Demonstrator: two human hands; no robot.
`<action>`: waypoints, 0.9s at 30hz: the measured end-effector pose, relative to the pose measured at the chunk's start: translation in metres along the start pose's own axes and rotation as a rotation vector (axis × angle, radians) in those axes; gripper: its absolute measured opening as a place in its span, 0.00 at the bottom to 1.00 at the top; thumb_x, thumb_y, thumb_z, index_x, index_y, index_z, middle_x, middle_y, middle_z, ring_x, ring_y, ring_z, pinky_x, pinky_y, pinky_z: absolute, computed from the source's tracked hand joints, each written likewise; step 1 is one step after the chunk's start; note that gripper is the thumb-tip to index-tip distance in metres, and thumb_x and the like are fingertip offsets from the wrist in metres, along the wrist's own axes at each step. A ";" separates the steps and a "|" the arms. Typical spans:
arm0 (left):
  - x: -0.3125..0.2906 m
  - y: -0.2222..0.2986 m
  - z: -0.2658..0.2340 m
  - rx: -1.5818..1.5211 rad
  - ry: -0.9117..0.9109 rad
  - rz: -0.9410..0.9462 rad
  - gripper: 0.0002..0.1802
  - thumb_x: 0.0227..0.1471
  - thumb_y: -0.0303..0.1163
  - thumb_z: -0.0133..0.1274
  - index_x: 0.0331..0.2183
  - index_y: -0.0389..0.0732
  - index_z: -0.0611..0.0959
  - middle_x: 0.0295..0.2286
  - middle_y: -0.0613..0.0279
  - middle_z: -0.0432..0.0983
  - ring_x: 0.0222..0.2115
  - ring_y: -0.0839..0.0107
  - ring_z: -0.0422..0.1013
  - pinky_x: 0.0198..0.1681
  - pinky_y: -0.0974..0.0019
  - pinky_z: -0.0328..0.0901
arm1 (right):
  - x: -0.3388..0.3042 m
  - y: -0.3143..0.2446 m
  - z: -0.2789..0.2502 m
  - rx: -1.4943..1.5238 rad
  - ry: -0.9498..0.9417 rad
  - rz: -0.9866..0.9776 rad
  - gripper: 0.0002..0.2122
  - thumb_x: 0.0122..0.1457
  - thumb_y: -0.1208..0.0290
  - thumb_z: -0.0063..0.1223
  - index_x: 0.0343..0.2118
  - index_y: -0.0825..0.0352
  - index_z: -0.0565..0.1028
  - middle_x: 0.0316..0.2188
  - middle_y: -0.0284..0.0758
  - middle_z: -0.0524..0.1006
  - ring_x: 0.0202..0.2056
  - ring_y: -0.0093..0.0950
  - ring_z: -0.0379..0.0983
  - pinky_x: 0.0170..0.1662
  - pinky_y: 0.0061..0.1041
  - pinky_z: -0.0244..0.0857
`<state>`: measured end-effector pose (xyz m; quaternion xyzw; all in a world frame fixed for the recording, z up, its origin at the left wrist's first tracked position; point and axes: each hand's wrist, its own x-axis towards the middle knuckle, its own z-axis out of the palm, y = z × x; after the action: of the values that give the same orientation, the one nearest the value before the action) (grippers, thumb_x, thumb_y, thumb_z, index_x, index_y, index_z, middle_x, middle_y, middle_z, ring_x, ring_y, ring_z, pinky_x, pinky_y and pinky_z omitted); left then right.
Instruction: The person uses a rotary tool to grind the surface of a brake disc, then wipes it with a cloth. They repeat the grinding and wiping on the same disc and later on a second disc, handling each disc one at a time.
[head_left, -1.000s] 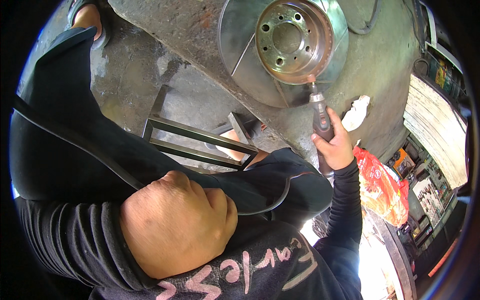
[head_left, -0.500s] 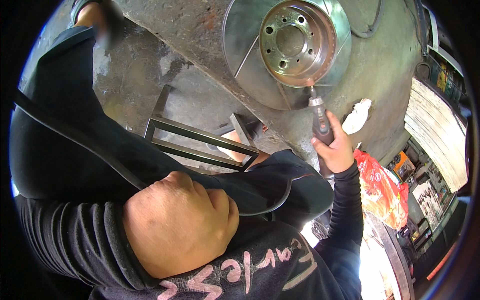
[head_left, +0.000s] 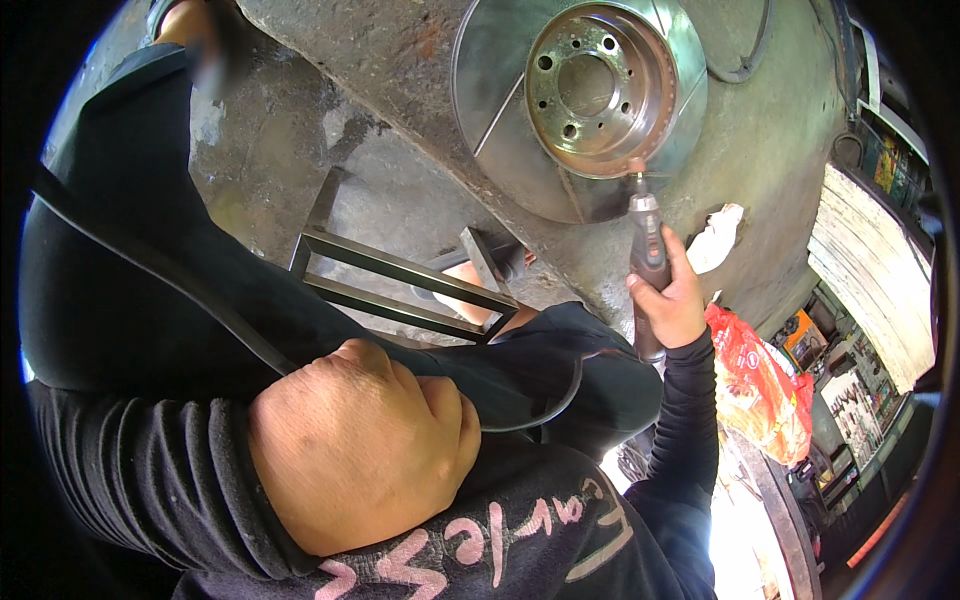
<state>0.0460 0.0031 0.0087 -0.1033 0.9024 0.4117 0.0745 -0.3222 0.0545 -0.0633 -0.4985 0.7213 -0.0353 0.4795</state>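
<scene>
In the head view, the right hand (head_left: 672,302) grips a slim grey rotary tool (head_left: 650,255), its tip at the hub rim of a vented brake disc (head_left: 553,84) lying on the concrete slab (head_left: 790,110). The left hand (head_left: 365,455), near the lap, curls closed around a black cord (head_left: 165,262). A red plastic bag (head_left: 755,385) sits beyond the right wrist.

Your right hand (head_left: 675,300) wraps around a rotary tool (head_left: 649,262), its tip at the lower edge of the raised hub on a brake disc (head_left: 625,85) lying on the worktop (head_left: 790,120). Your left hand (head_left: 365,445) is clenched around a black cable (head_left: 150,262). A crumpled white cloth (head_left: 717,240) sits near the tool; a red plastic bag (head_left: 760,385) lies beside your right forearm.
</scene>
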 end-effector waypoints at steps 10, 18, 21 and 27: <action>-0.001 0.000 -0.003 0.019 -0.014 0.008 0.16 0.41 0.32 0.55 0.35 0.37 0.82 0.18 0.59 0.72 0.16 0.70 0.72 0.19 0.71 0.66 | 0.001 -0.005 0.005 0.065 0.001 0.027 0.33 0.50 0.78 0.59 0.59 0.76 0.58 0.43 0.37 0.72 0.44 0.23 0.69 0.51 0.21 0.61; 0.000 0.000 -0.002 0.018 -0.016 0.012 0.16 0.41 0.32 0.57 0.36 0.37 0.83 0.19 0.57 0.74 0.18 0.70 0.73 0.21 0.72 0.68 | -0.003 0.002 0.014 0.056 -0.014 0.003 0.33 0.49 0.76 0.60 0.58 0.76 0.59 0.45 0.39 0.73 0.45 0.24 0.69 0.51 0.22 0.62; -0.001 -0.001 -0.001 0.018 -0.009 0.029 0.16 0.41 0.32 0.57 0.36 0.37 0.83 0.19 0.58 0.74 0.18 0.70 0.73 0.21 0.72 0.67 | -0.003 -0.001 0.015 0.039 -0.009 -0.016 0.33 0.49 0.76 0.60 0.58 0.76 0.59 0.44 0.39 0.73 0.45 0.24 0.69 0.51 0.22 0.62; 0.000 -0.002 -0.003 0.030 -0.009 0.021 0.15 0.42 0.32 0.57 0.35 0.37 0.83 0.19 0.58 0.74 0.17 0.70 0.73 0.20 0.72 0.67 | -0.004 0.002 0.020 0.059 -0.021 -0.020 0.33 0.49 0.76 0.60 0.59 0.76 0.59 0.46 0.40 0.73 0.47 0.25 0.68 0.52 0.23 0.61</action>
<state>0.0467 -0.0003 0.0098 -0.0908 0.9092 0.3993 0.0756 -0.3087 0.0665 -0.0725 -0.4919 0.7098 -0.0561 0.5010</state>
